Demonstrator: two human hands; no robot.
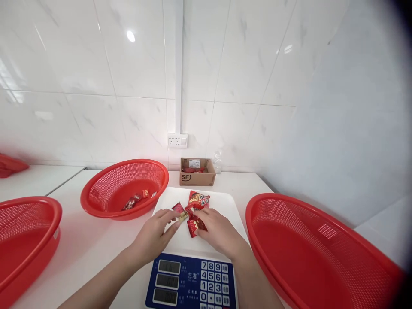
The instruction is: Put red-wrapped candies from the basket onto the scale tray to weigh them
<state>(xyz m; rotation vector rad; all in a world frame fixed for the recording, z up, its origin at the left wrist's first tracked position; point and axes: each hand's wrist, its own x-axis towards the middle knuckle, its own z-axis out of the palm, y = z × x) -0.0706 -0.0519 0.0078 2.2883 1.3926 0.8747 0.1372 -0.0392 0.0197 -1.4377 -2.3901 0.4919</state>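
Observation:
My left hand (161, 229) is over the white scale tray (225, 201), thumb and fingers closed on a small gold-coloured packet (183, 216). A pink packet (177, 207) lies right by its fingertips. My right hand (217, 227) grips a small red snack packet (192, 228) low on the tray, its thumb on the wrapper and some fingers partly hiding it. Beyond that hand lies a larger red snack packet (198, 197) with printed lettering, overlapped by other red wrapping. Nearest me is the scale's blue keypad panel (189, 281).
A red perforated basket (93, 189) behind to the left has several small packets in it. More red baskets stand at the near left (53, 214) and right (257, 227). A cardboard box (206, 179) holding red packets sits against the tiled wall, below a socket (177, 140).

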